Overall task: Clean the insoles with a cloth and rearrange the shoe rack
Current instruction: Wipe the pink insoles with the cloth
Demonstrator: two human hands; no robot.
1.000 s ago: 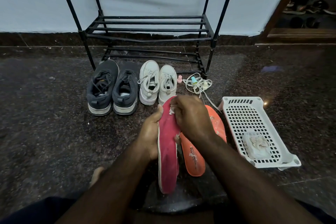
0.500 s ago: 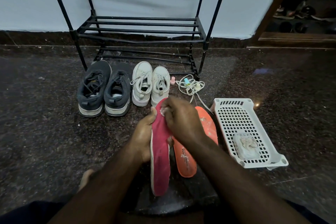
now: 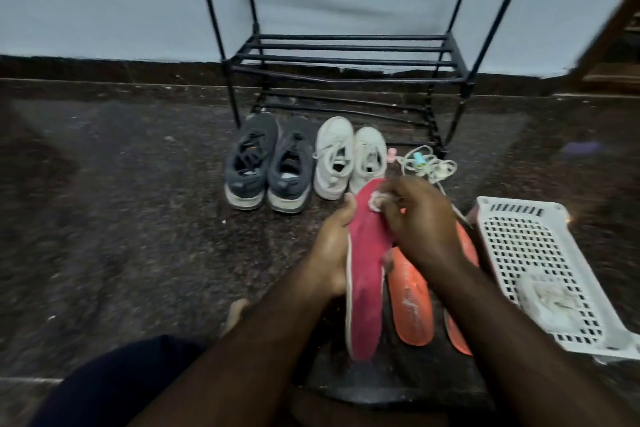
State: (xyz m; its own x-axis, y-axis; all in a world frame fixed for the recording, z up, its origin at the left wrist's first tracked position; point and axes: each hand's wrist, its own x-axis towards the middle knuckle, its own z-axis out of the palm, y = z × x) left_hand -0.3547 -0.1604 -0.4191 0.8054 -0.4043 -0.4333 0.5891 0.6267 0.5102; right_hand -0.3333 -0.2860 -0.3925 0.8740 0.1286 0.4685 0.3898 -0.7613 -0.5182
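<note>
One pink insole (image 3: pixel 365 274) upright between both hands, toe toward shoe rack (image 3: pixel 346 55)

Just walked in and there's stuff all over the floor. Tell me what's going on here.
A person sits on the floor cleaning insoles. The left hand holds a pink insole upright while the right hand rubs a small white cloth near its top. Two orange insoles lie just beside it. A dark pair of sneakers and a white pair stand before the black shoe rack, whose visible shelves hold nothing.
</note>
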